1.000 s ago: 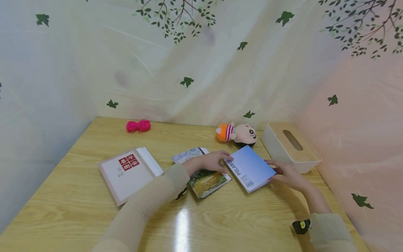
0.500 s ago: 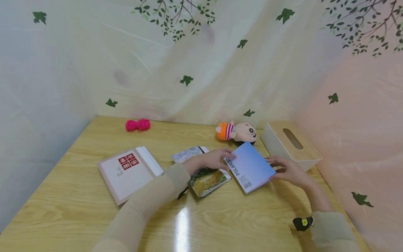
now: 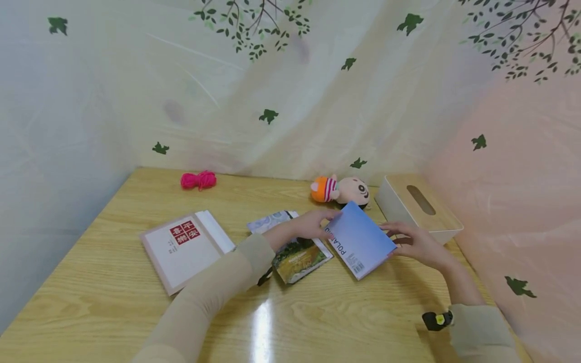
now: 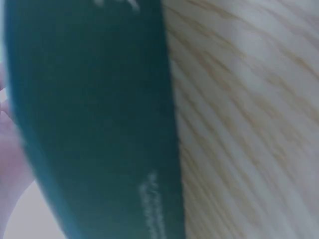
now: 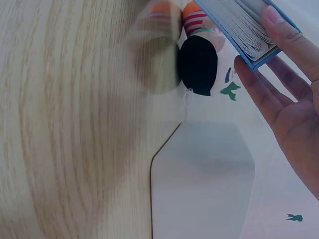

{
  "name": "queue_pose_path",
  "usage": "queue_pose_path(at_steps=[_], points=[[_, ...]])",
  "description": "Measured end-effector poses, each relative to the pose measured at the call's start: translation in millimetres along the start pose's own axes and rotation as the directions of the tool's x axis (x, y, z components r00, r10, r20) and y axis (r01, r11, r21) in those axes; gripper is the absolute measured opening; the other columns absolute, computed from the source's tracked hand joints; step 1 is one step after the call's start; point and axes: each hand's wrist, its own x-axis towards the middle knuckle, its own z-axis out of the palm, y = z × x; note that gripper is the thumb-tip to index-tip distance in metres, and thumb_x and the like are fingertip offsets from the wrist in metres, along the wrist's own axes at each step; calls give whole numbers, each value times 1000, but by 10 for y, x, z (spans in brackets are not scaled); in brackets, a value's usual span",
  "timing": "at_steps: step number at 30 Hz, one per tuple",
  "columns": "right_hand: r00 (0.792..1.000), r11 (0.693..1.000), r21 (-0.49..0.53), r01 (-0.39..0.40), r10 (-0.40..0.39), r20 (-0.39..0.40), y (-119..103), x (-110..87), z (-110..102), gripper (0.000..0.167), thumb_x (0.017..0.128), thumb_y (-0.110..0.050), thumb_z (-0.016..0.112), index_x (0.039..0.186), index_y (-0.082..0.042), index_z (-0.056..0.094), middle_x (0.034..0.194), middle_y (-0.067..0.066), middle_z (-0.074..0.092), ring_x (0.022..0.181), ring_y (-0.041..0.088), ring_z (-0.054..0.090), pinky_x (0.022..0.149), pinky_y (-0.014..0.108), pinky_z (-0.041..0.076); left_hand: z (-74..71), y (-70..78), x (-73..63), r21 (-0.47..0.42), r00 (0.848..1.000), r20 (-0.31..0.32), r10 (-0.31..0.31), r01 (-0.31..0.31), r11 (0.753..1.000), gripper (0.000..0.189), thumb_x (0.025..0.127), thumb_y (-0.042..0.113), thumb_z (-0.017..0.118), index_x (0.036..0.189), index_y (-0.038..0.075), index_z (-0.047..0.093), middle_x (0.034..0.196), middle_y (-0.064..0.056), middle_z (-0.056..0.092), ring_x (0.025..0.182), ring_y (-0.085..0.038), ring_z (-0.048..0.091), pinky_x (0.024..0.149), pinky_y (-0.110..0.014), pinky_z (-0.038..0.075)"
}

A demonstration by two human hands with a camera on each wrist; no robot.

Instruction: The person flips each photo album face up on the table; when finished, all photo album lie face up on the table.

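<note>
Between my two hands a small blue photo album (image 3: 360,242), printed POLAROID with a barcode, is held tilted. My left hand (image 3: 312,224) pinches its left edge, above two overlapping illustrated booklets (image 3: 301,259). At its right corner, my right hand (image 3: 415,246) grips it by thumb and fingertips; the right wrist view shows the right hand (image 5: 294,99) with its thumb across the thick page edges of the album (image 5: 244,27). A blurred dark teal surface (image 4: 99,119) with faint white print fills much of the left wrist view, hiding most of the left hand.
A pale album (image 3: 183,257) with red characters lies on the wooden table (image 3: 317,322) at left. Pink yarn (image 3: 198,180) and a plush doll (image 3: 340,190) lie along the back. A white tissue box (image 3: 417,204) with a wooden lid stands at right, near the right hand.
The blue photo album's far corner has risen a little and shifted slightly left, tilting it more. Both hands have moved slightly with it, keeping their hold. The other things stay put.
</note>
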Motion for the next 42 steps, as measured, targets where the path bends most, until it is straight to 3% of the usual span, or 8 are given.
queue_pose_path(at_steps=[4, 8, 14, 21, 26, 32, 39, 42], points=[[1000, 1000, 24, 2, -2, 13, -50, 14, -4, 57, 80, -12, 74, 133, -10, 54, 129, 11, 53, 104, 1, 54, 88, 18, 49, -41, 49, -12, -42, 1000, -21, -15, 14, 999, 72, 89, 19, 66, 149, 13, 28, 150, -4, 36, 126, -20, 47, 102, -29, 41], [1000, 999, 27, 21, -22, 20, -98, 24, -12, 57, 80, -12, 74, 133, -8, 54, 129, 12, 53, 106, 2, 54, 88, 18, 49, -77, 75, -33, -65, 999, -13, -31, 30, 997, 72, 89, 21, 66, 150, 15, 26, 150, -3, 36, 124, -19, 48, 96, -30, 45], [998, 998, 42, 52, -53, 19, -160, 48, -39, 55, 79, -9, 74, 131, -7, 55, 126, 12, 55, 110, 9, 53, 88, 20, 50, -117, 103, -56, -119, 1000, -10, -27, 26, 993, 75, 90, 22, 66, 151, 15, 24, 151, -4, 34, 124, -18, 48, 100, -33, 44], [997, 996, 50, 75, -76, 18, -249, 64, -66, 54, 77, -8, 76, 128, -3, 58, 130, 16, 53, 113, 1, 51, 89, 18, 49, -120, 138, -61, -186, 999, -36, -26, 18, 982, 80, 88, 18, 67, 152, 19, 19, 149, -6, 36, 124, -22, 49, 103, -34, 41], [992, 990, 81, 119, -122, 42, -253, 82, -73, 56, 75, -5, 76, 127, -1, 57, 132, 22, 49, 118, -2, 47, 91, 16, 47, -113, 151, -72, -263, 997, -68, -35, 16, 965, 79, 87, 14, 68, 151, 19, 22, 147, -7, 38, 124, -24, 50, 104, -36, 40], [992, 991, 85, 103, -109, 70, -258, 99, -78, 55, 75, -6, 77, 126, -6, 56, 137, 19, 44, 120, -3, 44, 91, 16, 46, -97, 152, -79, -347, 994, -106, -24, -15, 938, 75, 88, 9, 66, 150, 16, 25, 146, -11, 37, 122, -27, 51, 106, -38, 39], [995, 999, 28, 43, -45, 94, -293, 88, -56, 55, 76, -17, 78, 127, -15, 56, 142, 14, 43, 119, -5, 42, 87, 40, 53, -89, 123, -101, -387, 993, -115, -7, -38, 921, 70, 89, 10, 65, 148, 13, 27, 145, -10, 37, 121, -27, 53, 106, -38, 39], [995, 1000, 20, 13, -15, 96, -300, 84, -27, 56, 77, -19, 78, 128, -16, 55, 143, 14, 43, 119, 5, 47, 85, 48, 53, -93, 109, -125, -401, 992, -119, -28, -23, 916, 66, 90, 16, 65, 146, 13, 31, 142, -7, 40, 120, -25, 54, 104, -35, 41]])
